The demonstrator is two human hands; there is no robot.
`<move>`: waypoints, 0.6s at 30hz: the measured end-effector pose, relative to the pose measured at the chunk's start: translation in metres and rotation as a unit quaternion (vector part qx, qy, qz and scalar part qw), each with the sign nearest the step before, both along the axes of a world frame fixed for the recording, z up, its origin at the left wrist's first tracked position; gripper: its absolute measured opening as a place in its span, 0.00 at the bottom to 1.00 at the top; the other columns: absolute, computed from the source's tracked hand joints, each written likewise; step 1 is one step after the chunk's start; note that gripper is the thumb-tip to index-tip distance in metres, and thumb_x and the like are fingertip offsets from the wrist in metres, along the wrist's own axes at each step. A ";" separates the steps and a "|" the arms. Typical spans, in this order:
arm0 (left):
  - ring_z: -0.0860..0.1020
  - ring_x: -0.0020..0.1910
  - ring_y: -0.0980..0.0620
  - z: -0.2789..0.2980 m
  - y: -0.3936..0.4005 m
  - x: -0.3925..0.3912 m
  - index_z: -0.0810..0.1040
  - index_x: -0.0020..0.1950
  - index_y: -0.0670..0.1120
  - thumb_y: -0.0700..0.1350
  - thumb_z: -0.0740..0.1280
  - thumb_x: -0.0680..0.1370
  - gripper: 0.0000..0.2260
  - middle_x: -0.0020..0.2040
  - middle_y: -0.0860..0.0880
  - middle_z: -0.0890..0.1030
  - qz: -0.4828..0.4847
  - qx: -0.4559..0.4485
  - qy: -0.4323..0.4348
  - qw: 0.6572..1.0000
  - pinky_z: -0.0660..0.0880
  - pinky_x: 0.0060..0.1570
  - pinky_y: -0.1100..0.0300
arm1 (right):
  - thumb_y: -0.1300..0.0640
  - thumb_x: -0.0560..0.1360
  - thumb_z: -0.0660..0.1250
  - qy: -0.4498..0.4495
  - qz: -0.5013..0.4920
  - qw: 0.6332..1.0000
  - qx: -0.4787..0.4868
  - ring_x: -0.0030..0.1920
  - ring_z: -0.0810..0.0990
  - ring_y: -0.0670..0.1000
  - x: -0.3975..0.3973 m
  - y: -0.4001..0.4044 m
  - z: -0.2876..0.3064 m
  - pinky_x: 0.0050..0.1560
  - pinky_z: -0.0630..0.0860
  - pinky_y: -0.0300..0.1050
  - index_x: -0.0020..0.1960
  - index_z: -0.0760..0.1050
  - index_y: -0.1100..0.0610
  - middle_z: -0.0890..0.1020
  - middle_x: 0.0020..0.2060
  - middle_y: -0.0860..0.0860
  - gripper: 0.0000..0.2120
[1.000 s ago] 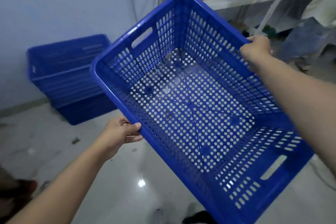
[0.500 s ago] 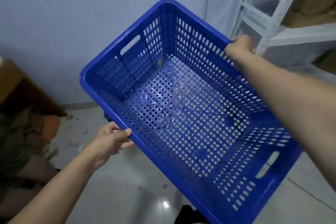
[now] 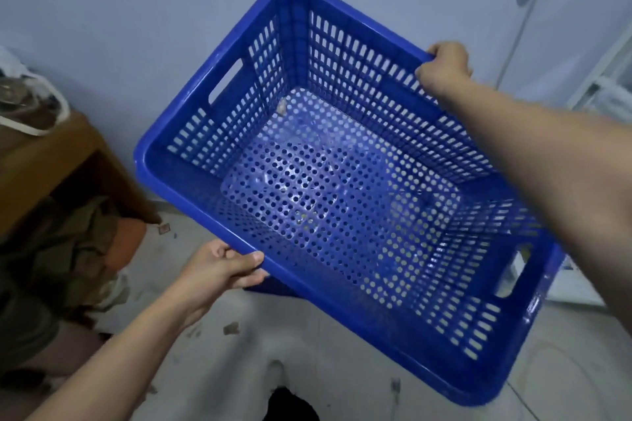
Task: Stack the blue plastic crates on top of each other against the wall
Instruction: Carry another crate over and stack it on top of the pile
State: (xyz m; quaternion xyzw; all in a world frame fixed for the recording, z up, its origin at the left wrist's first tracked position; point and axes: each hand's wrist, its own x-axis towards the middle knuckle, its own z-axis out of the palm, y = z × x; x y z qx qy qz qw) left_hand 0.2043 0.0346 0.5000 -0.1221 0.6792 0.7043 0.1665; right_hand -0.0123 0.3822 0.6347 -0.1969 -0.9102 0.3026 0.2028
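Two hands carry one blue crate [image 3: 342, 188] above the pale floor [image 3: 342, 369], near the wall [image 3: 136, 10]. Nearest me, my left hand [image 3: 219, 272] is clamped on the crate's lower long rim, thumb lying over the top edge and fingers curled beneath. Across the open mouth, my right hand [image 3: 444, 68] is closed over the opposite long rim, on the higher side, so the crate hangs tilted toward my left. To do this step well, I judge that I should level the rim, square the crate with the wall, and lower it with both hands evenly. Beneath the crate a patch of blue [image 3: 270, 287] shows; whether it is another crate I cannot tell. The held crate is rectangular, with a rounded rolled rim, slotted walls, a base pierced by round holes, and a handle slot cut in each short end. Farther off, at my left, a brown wooden counter [image 3: 51, 161] stands against the wall.
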 end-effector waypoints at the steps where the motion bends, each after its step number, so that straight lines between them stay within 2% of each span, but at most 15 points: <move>1: 0.85 0.33 0.50 -0.001 -0.004 -0.016 0.79 0.50 0.36 0.32 0.68 0.75 0.05 0.31 0.45 0.83 0.003 0.004 -0.001 1.000 0.82 0.38 0.60 | 0.67 0.71 0.62 -0.001 0.001 1.000 0.014 0.47 0.77 0.58 -0.019 -0.010 0.003 0.54 0.73 0.45 0.48 0.81 0.57 0.78 0.44 0.54 0.12; 4: 0.84 0.34 0.49 0.001 -0.007 -0.054 0.79 0.50 0.36 0.33 0.69 0.75 0.05 0.37 0.41 0.85 0.013 0.013 -0.003 1.000 0.82 0.38 0.58 | 0.68 0.70 0.63 0.014 0.001 0.999 0.038 0.57 0.77 0.61 -0.073 -0.032 0.007 0.60 0.72 0.47 0.53 0.81 0.57 0.80 0.56 0.57 0.15; 7: 0.84 0.33 0.48 0.002 0.003 -0.081 0.80 0.48 0.36 0.32 0.70 0.74 0.04 0.42 0.38 0.85 0.051 0.037 -0.020 0.998 0.81 0.34 0.60 | 0.69 0.72 0.62 0.007 -0.016 0.998 0.057 0.66 0.72 0.62 -0.123 -0.045 0.002 0.62 0.70 0.47 0.61 0.78 0.57 0.73 0.66 0.57 0.20; 10: 0.85 0.34 0.46 -0.006 0.018 -0.105 0.80 0.46 0.39 0.33 0.70 0.74 0.04 0.40 0.41 0.86 0.079 0.063 -0.049 0.994 0.82 0.35 0.58 | 0.69 0.75 0.60 -0.007 -0.013 0.997 0.079 0.69 0.66 0.62 -0.169 -0.058 -0.016 0.65 0.67 0.48 0.64 0.76 0.58 0.69 0.68 0.57 0.20; 13: 0.85 0.38 0.44 -0.016 0.026 -0.133 0.79 0.51 0.40 0.34 0.71 0.74 0.08 0.41 0.43 0.87 0.104 0.081 -0.085 0.988 0.82 0.38 0.57 | 0.65 0.76 0.62 -0.032 0.018 0.988 0.153 0.67 0.67 0.63 -0.217 -0.069 -0.038 0.66 0.65 0.49 0.61 0.77 0.57 0.70 0.65 0.59 0.16; 18: 0.85 0.35 0.47 -0.030 0.027 -0.179 0.80 0.51 0.38 0.35 0.71 0.74 0.07 0.42 0.40 0.86 0.128 0.046 -0.097 0.986 0.81 0.37 0.58 | 0.62 0.77 0.63 -0.056 0.096 0.966 0.235 0.65 0.67 0.64 -0.290 -0.080 -0.074 0.58 0.65 0.50 0.61 0.77 0.57 0.71 0.63 0.60 0.14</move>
